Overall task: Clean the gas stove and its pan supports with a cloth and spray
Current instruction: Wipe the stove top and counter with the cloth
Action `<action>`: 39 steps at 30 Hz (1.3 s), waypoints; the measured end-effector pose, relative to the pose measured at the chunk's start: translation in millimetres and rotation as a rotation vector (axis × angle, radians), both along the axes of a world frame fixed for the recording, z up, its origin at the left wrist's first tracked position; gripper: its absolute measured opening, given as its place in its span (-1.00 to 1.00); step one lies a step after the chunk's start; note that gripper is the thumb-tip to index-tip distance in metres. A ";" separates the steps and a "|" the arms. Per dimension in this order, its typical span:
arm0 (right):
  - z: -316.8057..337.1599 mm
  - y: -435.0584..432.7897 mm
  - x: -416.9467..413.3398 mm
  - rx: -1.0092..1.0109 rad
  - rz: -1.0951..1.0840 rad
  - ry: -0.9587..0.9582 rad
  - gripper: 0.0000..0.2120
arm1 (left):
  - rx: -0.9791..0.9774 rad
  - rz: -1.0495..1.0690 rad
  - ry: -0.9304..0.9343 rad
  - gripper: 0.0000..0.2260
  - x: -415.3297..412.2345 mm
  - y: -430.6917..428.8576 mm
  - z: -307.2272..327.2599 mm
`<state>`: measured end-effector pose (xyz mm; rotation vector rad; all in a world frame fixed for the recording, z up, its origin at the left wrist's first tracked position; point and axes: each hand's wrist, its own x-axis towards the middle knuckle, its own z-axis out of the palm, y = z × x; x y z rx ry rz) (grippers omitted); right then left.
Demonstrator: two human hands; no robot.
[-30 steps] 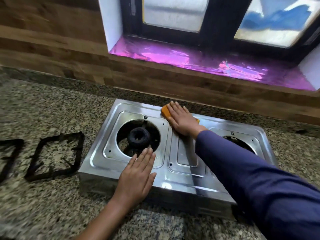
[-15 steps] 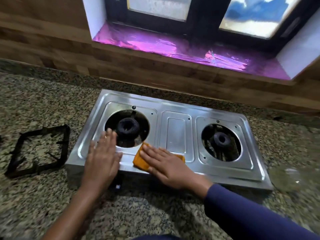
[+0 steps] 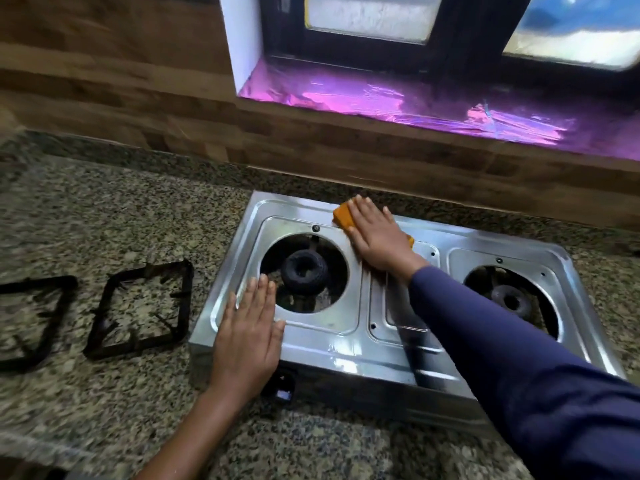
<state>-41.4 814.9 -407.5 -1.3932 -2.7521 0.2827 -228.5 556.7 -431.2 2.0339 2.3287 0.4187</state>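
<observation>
**Wiping the far edge of the stove, one hand bracing**

The gas stove (image 3: 349, 327) sits on the granite counter (image 3: 104, 220), with both pan supports lifted off: one pan support (image 3: 138, 306) lies just left of the stove, a second pan support (image 3: 31, 320) further left.

The right hand (image 3: 377, 237) presses flat, fingers spread, on an orange cloth (image 3: 343, 216) at the stove's back edge, beside the left burner (image 3: 304, 271). The left hand (image 3: 247, 334) lies open and flat on the stove's front-left corner, gripping nothing.

Risks, as I judge them: a hard push could slide the light stove along the counter if the bracing hand slackens, and the cloth could snag in the open burner well.

The steel top looks shiny; the burners look blackened. No spray bottle is visible.
</observation>
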 end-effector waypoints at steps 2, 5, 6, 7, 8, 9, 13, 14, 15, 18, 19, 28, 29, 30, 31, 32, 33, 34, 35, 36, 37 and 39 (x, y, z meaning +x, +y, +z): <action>1.1 17.2 -23.6 0.004 -0.074 -0.001 -0.44 | 0.009 -0.003 -0.009 -0.46 -0.2 0.7 0.0; 1.3 19.8 -65.9 -0.016 -0.117 0.002 -0.45 | 0.011 -0.010 -0.023 -0.46 -0.9 1.1 -0.1; 2.2 15.9 -81.2 -0.023 -0.111 0.011 -0.45 | 0.007 -0.011 -0.022 -0.46 -1.5 0.9 0.2; 3.1 11.4 -95.4 -0.035 -0.101 0.023 -0.46 | 0.003 -0.015 -0.019 -0.46 -1.8 1.2 0.7; 3.3 6.3 -107.9 -0.047 -0.091 0.033 -0.45 | -0.004 -0.021 -0.019 -0.46 -1.4 1.4 0.7; 4.1 2.1 -119.2 -0.056 -0.081 0.042 -0.45 | -0.012 -0.029 -0.017 -0.47 -2.2 1.6 0.8; 8.1 -1.6 -126.0 -0.082 0.028 0.051 -0.44 | -0.053 -0.050 -0.016 -0.47 -5.2 0.9 2.0; 7.9 -1.3 -118.2 -0.081 0.061 0.054 -0.44 | -0.060 -0.053 -0.022 -0.47 -5.6 0.6 2.5; 8.0 -0.8 -108.7 -0.075 0.073 0.059 -0.44 | -0.058 -0.060 -0.030 -0.47 -6.5 1.1 4.0; 4.7 -0.3 -70.8 -0.050 -0.048 0.075 -0.45 | -0.034 -0.103 -0.069 -0.47 -6.4 -1.9 6.4; 3.4 -0.4 -59.3 -0.040 -0.119 0.074 -0.45 | -0.031 -0.111 -0.080 -0.46 -11.2 -4.5 7.0; -1.0 2.4 -94.8 -0.103 -0.351 0.016 -0.43 | 0.026 -0.032 -0.213 -0.44 -68.5 -20.7 -13.6; -1.1 1.5 -111.6 -0.118 -0.324 0.019 -0.42 | 0.032 -0.043 -0.226 -0.44 -69.0 -19.5 -14.8; -0.9 -0.5 -129.7 -0.123 -0.296 0.020 -0.42 | 0.038 -0.052 -0.233 -0.45 -70.8 -18.6 -16.4; -1.2 -3.2 -145.6 -0.115 -0.272 0.019 -0.42 | 0.041 -0.061 -0.240 -0.45 -72.0 -18.3 -17.1; -1.1 -6.2 -160.9 -0.102 -0.251 0.020 -0.42 | 0.041 -0.070 -0.245 -0.45 -73.6 -18.1 -17.7; -0.8 -8.8 -173.3 -0.086 -0.228 0.022 -0.42 | 0.043 -0.077 -0.251 -0.45 -73.9 -18.0 -17.5; -0.5 -12.3 -184.6 -0.077 -0.194 0.026 -0.43 | 0.050 -0.082 -0.254 -0.45 -73.8 -18.0 -16.5; -0.1 -15.4 -193.5 -0.066 -0.151 0.030 -0.42 | 0.058 -0.085 -0.260 -0.45 -72.7 -18.0 -14.7; 0.2 -19.2 -201.6 -0.058 -0.101 0.036 -0.42 | 0.068 -0.087 -0.266 -0.45 -72.8 -18.8 -13.2; 0.2 -21.6 -206.7 -0.050 -0.050 0.039 -0.42 | 0.076 -0.083 -0.279 -0.44 -72.0 -19.3 -11.3; 2.0 -27.9 -209.9 -0.044 0.049 0.040 -0.43 | 0.087 -0.071 -0.303 -0.42 -71.7 -21.4 -6.9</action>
